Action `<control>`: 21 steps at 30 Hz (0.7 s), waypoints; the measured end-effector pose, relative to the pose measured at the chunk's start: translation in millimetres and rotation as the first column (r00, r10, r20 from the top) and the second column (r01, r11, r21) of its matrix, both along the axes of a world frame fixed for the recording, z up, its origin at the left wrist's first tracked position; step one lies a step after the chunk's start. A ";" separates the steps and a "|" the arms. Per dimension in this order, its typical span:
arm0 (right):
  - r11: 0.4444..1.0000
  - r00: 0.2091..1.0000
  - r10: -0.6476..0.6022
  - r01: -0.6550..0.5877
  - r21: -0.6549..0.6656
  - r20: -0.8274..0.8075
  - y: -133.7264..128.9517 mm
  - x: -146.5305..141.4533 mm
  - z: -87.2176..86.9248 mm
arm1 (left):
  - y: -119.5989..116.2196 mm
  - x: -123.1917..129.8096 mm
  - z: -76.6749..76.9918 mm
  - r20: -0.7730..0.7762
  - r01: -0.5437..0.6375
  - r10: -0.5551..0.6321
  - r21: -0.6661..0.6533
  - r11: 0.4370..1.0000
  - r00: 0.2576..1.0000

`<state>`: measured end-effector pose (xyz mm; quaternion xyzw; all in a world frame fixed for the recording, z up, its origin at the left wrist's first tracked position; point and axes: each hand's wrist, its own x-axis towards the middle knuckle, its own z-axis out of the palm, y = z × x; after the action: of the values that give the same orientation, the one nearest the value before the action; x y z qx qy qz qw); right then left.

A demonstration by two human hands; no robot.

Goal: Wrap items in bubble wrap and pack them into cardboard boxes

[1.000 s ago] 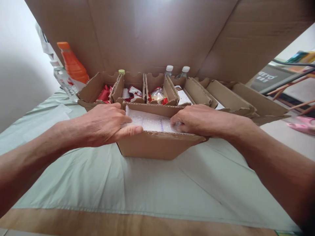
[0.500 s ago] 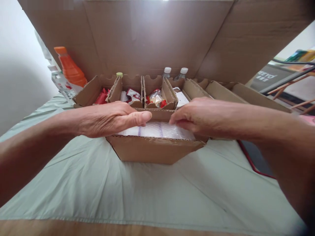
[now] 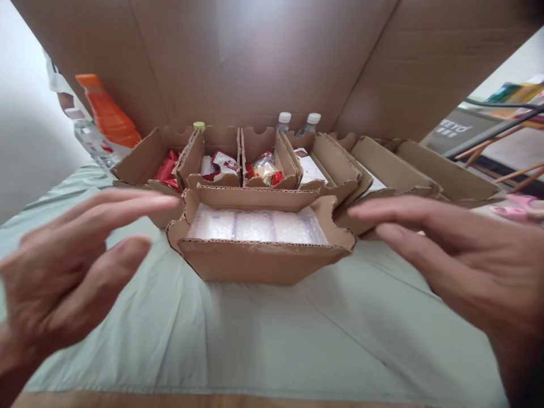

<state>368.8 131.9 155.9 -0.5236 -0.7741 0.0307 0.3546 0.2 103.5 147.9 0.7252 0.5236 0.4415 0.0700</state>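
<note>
A small cardboard box [image 3: 250,263] stands at the front middle, its top uncovered. Inside it lies a bubble-wrapped bundle [image 3: 255,225], clear and whitish, in about three sections. My left hand [image 3: 85,266] hovers left of this box with fingers stretched out and thumb apart, holding nothing. On the other side, my right hand [image 3: 454,255] is also open, fingertips pointing at the box's right end without gripping it. Both hands are a little blurred. Behind the box stand several cardboard bins, among them one with a red packet [image 3: 169,168] and one with a red-and-clear snack packet [image 3: 266,168].
A large cardboard panel [image 3: 255,62] rises behind the bins. An orange bottle [image 3: 108,116] and a clear bottle [image 3: 91,136] stand at the left. A pale green cloth [image 3: 272,340] covers the table. Pink scissors-like handles [image 3: 516,208] lie at the right.
Both hands have moved apart, from above the bubble-wrapped bundle to either side of the box. The bundle now shows fully inside it. The view has shifted slightly.
</note>
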 end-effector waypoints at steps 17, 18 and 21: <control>0.988 0.915 0.028 -0.085 -0.125 -0.403 -125.3 -86.8 -108.9 | -116.8 11.1 -127.9 0.483 -0.082 0.204 -0.262 0.962 0.852; 0.983 0.919 0.079 -0.137 -0.124 -0.386 -131.5 -96.3 -109.2 | -136.1 -0.2 -126.9 0.486 -0.181 0.313 -0.300 0.937 0.816; 0.959 0.909 0.176 -0.244 -0.141 -0.379 -111.4 -127.7 -101.3 | -143.4 -29.4 -105.5 0.443 -0.318 0.462 -0.362 0.876 0.768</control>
<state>241.1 20.5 54.6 -0.4529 -0.7410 0.2367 0.4357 -29.2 -39.9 42.4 0.4375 0.6796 0.5499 0.2105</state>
